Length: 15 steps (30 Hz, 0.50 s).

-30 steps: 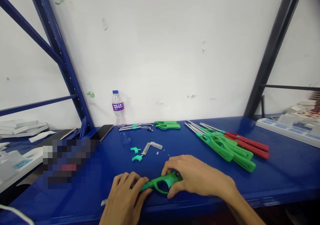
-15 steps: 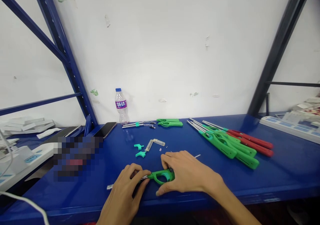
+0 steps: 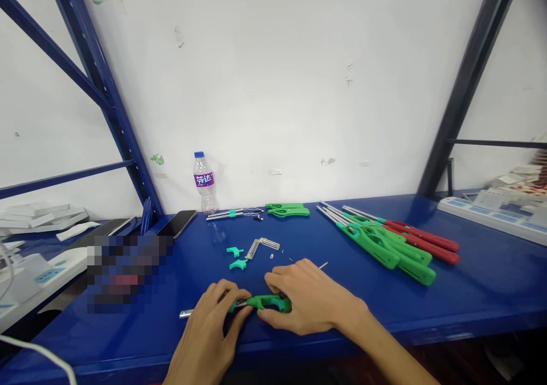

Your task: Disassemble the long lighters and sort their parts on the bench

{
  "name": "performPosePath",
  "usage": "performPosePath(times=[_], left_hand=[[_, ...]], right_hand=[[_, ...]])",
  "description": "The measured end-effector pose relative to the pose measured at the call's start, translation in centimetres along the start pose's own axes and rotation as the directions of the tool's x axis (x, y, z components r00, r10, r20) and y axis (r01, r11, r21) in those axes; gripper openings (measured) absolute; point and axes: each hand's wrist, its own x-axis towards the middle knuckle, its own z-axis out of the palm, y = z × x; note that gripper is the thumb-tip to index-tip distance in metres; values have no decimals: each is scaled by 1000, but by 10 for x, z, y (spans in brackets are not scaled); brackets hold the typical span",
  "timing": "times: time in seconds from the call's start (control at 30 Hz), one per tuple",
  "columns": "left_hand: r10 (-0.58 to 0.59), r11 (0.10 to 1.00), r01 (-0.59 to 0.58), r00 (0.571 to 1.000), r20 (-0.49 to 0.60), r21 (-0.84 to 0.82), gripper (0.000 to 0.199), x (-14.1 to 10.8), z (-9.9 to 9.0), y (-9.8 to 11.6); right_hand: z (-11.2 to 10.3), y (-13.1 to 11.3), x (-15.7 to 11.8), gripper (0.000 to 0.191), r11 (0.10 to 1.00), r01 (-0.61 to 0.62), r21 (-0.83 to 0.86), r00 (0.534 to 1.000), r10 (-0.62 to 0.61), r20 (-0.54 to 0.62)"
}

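Near the front of the blue table [image 3: 478,282], left hand [image 3: 209,322] has fingers pinched on a metal tube [image 3: 186,314], right hand [image 3: 310,297] fingers curl snugly round a green handle [image 3: 260,301].

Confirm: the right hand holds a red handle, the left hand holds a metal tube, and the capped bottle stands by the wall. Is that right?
One slip: the handle in the right hand is green, not red, as the head view shows. The left hand holds a metal tube, and the capped bottle stands by the wall.
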Motion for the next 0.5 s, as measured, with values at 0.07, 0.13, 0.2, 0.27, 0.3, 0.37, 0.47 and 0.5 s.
performPosePath(times=[0.07,0.13,0.2,0.27,0.3,0.37,0.47,0.5], left_hand=[[-10,1000,10,1000,11,-6,20,1,-1,0],[-29,999,29,999,21,-16,19,3,-1,0],[-53,998,53,998,29,-28,18,4,-1,0],[-65,997,67,997,33,-42,18,5,0,0],[-68,996,69,997,34,-49,17,5,0,0],[-71,996,73,997,40,-59,17,5,0,0],[-66,996,68,997,28,-54,18,4,-1,0],[-59,997,60,998,18,-49,18,4,-1,0]], right_hand=[[1,0,0,41,1000,-2,-6,1000,2,-5],[1,-1,1,40,1000,-2,-12,1000,2,-12],[1,-1,0,39,1000,-1,-18,1000,1,-19],[-1,-1,-1,36,1000,-8,-10,999,7,-52],[-3,0,-2,33,1000,-11,6,997,12,-79],[-8,5,-4,29,998,-22,54,988,30,-149],[-15,15,-9,33,992,-64,113,965,90,-246],[-17,19,-10,35,989,-85,124,955,117,-273]])
